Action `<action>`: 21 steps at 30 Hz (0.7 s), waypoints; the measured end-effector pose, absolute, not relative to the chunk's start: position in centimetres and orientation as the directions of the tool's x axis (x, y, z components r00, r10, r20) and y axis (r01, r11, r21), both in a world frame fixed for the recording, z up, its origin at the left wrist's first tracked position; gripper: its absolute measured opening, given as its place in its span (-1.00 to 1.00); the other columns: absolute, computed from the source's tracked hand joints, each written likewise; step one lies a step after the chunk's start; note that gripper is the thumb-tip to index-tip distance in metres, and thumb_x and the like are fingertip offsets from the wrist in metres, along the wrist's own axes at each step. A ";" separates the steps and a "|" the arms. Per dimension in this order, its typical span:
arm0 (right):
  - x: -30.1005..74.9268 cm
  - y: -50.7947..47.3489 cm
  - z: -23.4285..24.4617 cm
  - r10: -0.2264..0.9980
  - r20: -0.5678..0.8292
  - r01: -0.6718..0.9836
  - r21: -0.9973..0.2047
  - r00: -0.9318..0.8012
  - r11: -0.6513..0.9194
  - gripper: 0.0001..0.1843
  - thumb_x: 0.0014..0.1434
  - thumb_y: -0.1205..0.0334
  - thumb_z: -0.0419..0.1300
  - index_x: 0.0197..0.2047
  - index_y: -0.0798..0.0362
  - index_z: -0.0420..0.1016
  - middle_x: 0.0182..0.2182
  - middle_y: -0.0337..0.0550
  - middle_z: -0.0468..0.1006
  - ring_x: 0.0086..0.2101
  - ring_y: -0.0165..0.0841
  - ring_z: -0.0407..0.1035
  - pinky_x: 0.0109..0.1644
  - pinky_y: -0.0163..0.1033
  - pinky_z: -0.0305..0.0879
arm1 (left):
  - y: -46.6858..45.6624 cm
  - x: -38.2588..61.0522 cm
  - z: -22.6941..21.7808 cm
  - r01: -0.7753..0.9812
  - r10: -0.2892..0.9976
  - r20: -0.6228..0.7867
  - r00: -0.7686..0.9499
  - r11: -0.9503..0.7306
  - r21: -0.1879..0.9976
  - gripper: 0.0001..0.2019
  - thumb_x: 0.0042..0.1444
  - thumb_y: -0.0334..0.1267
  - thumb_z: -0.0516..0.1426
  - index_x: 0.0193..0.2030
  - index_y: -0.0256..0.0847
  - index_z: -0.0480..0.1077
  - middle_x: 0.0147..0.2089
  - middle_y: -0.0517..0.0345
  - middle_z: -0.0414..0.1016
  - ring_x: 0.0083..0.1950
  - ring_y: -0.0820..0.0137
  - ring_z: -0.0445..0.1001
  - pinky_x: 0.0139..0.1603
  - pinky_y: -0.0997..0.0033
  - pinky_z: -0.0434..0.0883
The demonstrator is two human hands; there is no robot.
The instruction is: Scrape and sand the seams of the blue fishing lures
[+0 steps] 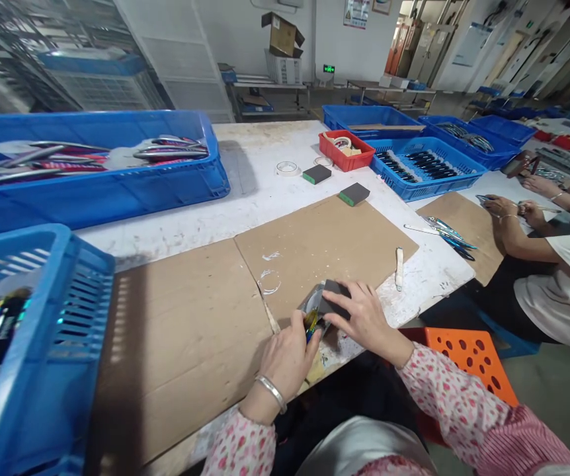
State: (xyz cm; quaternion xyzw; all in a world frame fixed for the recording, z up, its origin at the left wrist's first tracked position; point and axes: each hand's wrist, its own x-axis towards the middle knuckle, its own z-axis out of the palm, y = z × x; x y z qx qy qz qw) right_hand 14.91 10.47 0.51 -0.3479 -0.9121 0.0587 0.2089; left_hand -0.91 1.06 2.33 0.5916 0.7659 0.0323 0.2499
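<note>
Close to the table's front edge, my left hand (286, 354) is closed around a shiny yellow and blue fishing lure (311, 320); its lower part is hidden by my fingers. My right hand (364, 316) grips a dark grey sanding block (334, 291) right beside the lure. Whether block and lure touch is hard to make out. Under both hands lies a brown cardboard sheet (196, 330) with white scuff marks. Two more sanding blocks, grey with green sides, rest farther back: one block (354, 194) at the cardboard's far edge, another block (317, 174) behind it.
Blue crates with lures stand on the left: a long crate (116, 195) and a nearer basket (81, 297). A red bin (349, 158), tape roll (287, 168) and blue basket (428, 188) are farther back. A white-handled tool (399, 268) lies right. Co-workers' hands (500, 205) work beyond.
</note>
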 end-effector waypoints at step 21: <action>16.5 13.2 -0.3 0.693 0.389 0.650 -0.260 -0.607 0.714 -0.60 0.24 -0.02 0.19 0.10 -0.10 0.48 0.09 0.03 0.38 0.02 -0.11 0.28 0.03 -0.01 0.24 | 0.7 -1.8 2.8 0.868 0.929 -0.336 -0.153 0.289 0.404 -0.70 0.27 -0.09 -0.11 0.03 -0.19 0.19 -0.19 0.00 0.57 -0.17 0.17 0.56 -0.26 0.33 0.35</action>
